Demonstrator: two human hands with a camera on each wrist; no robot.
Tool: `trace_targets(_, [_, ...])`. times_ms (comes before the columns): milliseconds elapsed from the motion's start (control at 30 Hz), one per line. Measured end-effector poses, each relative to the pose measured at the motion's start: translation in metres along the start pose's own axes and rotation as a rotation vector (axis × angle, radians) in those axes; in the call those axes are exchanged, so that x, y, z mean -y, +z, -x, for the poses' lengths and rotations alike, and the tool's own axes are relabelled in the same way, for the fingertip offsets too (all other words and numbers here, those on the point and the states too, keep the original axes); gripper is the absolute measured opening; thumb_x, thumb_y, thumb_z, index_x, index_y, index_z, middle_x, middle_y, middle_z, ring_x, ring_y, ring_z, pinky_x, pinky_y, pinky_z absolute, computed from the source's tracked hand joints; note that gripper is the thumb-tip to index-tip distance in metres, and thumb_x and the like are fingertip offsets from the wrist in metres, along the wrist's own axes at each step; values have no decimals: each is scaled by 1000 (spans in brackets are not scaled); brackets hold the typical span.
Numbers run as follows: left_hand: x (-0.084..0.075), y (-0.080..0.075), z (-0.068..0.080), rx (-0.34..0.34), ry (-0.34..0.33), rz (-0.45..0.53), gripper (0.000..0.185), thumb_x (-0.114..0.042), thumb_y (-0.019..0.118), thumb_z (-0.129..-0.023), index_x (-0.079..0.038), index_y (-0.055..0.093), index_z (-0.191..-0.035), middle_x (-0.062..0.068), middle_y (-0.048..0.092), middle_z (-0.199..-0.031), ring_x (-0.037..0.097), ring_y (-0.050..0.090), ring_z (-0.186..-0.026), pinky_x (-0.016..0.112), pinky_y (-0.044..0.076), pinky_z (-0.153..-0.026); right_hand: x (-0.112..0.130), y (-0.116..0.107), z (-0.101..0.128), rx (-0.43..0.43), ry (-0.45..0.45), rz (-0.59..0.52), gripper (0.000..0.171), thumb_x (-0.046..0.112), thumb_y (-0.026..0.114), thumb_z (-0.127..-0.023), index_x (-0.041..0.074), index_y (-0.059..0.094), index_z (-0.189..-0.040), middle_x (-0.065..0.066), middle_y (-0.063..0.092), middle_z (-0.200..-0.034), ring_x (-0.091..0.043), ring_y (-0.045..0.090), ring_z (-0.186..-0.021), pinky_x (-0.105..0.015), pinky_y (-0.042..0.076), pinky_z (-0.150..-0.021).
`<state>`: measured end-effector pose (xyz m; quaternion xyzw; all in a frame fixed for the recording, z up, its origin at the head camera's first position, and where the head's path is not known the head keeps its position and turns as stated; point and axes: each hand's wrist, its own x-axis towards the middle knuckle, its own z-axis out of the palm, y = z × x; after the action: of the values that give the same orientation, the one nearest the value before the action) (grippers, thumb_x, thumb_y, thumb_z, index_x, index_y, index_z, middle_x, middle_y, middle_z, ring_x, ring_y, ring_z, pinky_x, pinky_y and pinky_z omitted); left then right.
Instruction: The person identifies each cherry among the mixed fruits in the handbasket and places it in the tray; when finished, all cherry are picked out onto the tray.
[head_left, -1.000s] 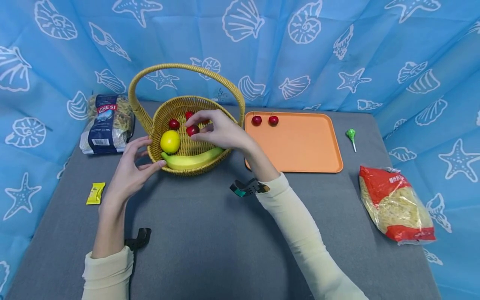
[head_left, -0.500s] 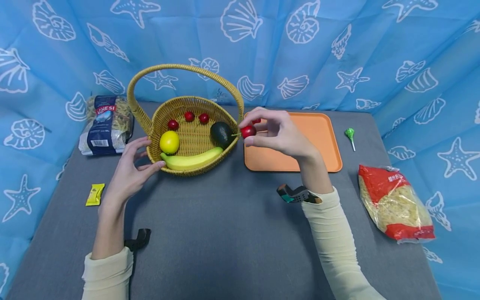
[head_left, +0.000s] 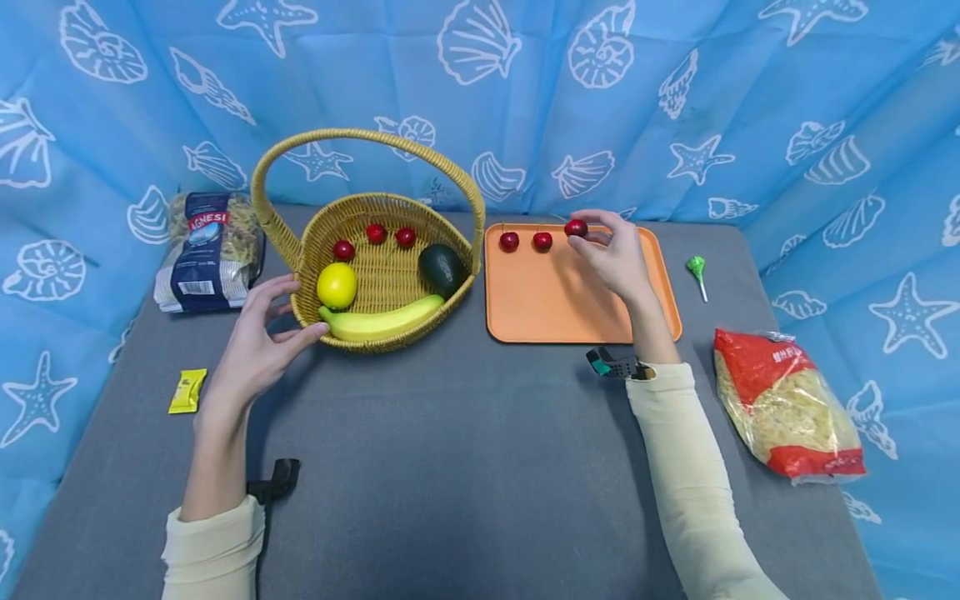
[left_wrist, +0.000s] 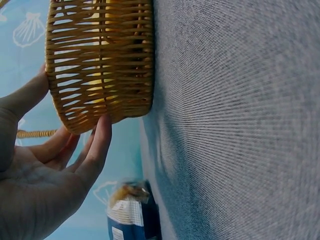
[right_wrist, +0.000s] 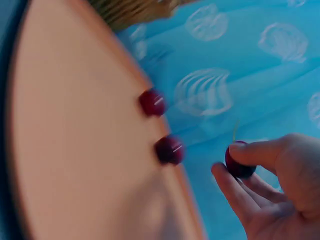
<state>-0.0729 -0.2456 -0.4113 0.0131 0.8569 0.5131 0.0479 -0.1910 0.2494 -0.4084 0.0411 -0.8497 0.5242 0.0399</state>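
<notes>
Pinching a red cherry [head_left: 576, 227] between thumb and forefinger, the right hand [head_left: 617, 260] hung over the far edge of the orange tray [head_left: 585, 321], the fruit raised a little above the tray floor. From the right wrist view the cherry [right_wrist: 239, 161] sat at the fingertips [right_wrist: 251, 153] with its thin stem pointing up and away from the palm, the remaining fingers loosely spread below it. Two more cherries [head_left: 509, 242] [head_left: 542, 242] lay on the tray in a short row along the far rim, and the held one was just beside the second, to its right, in line with them. Bare tray floor lay directly beneath the fruit and stretched toward the near rim and toward the right rim, so there was free room on those sides; only the neighbouring cherry on the left stood close.

The left hand [head_left: 255, 350] was well apart from all this, its fingers straight and its thumb and fingertips touching the outer wall of the wicker basket [head_left: 352, 337] without closing round it, as the left wrist view also showed [left_wrist: 100, 95]. In the basket lay three cherries [head_left: 376, 234], a lemon [head_left: 337, 285], a banana [head_left: 382, 317] and an avocado [head_left: 442, 268]. Elsewhere on the grey table [head_left: 450, 467] were a pasta bag [head_left: 206, 250], a small yellow packet [head_left: 187, 391], a green lollipop [head_left: 699, 271] and a red noodle bag [head_left: 787, 408].
</notes>
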Motion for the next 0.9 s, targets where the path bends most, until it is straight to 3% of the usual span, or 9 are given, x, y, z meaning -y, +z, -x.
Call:
trace_targets(100, [-1,-1,0,2,-7,-1,80,-24,80,-100,-8,37,-165,17,22,-177,50,40,-152,-2,51,-87,-22,6,-9,-51,52,89,36,4,75,-100,-2,69,-136,-22,60,-143,-43,72,-128,-27,65,-103])
trace_targets(267, [-2,-1,1,1,-13,1,79,-24,80,-101,-7,37,-165,17,22,-177,49,40,-152,-2,51,-88,-42,15,-22,-95,89,184,35,10,80,-98,-2,70,-130,-24,67,-134,-40,74,-120,-49,61,-112])
trace_targets(533, [-2,0,2,-2,-12,-16,78,-25,80,-101,-7,38,-165,16,23,-177,49,41,-152,1,53,-90,-49,18,-27,-94,121,226,40,14,82,-97,-3,67,-131,-27,70,-133,-39,69,-112,-50,59,-106])
trace_targets(900, [2,0,-1,-4,-11,-16,78,-18,79,-101,-7,37,-166,17,23,-177,50,41,-151,0,52,-89,-48,11,-23,-52,133,164,49,15,84,-96,1,65,-139,-28,64,-144,-45,65,-131,-57,54,-118])
